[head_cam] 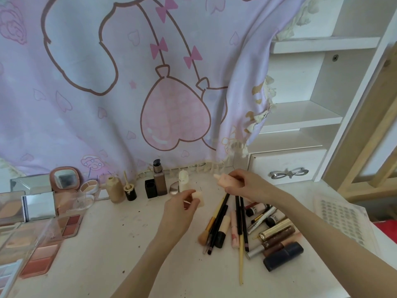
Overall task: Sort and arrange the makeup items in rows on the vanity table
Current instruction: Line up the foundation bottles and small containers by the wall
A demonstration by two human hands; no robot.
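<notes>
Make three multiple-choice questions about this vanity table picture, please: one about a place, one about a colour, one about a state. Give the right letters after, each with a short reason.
1. Where does the pile of brushes lie?
A. on the white shelf
B. on the table, below the right hand
C. inside the drawer

2. What colour is the small square cap beside the pump bottle?
A. black
B. red
C. green

3. What is the state of the peach tube in the right hand?
A. lying flat on the table
B. standing in the back row
C. held above the table

Answers:
1 B, the brushes rest on the table under that hand.
2 A, it is plainly black.
3 C, the fingers curl round it; the left hand pinches a pale cap.
</notes>
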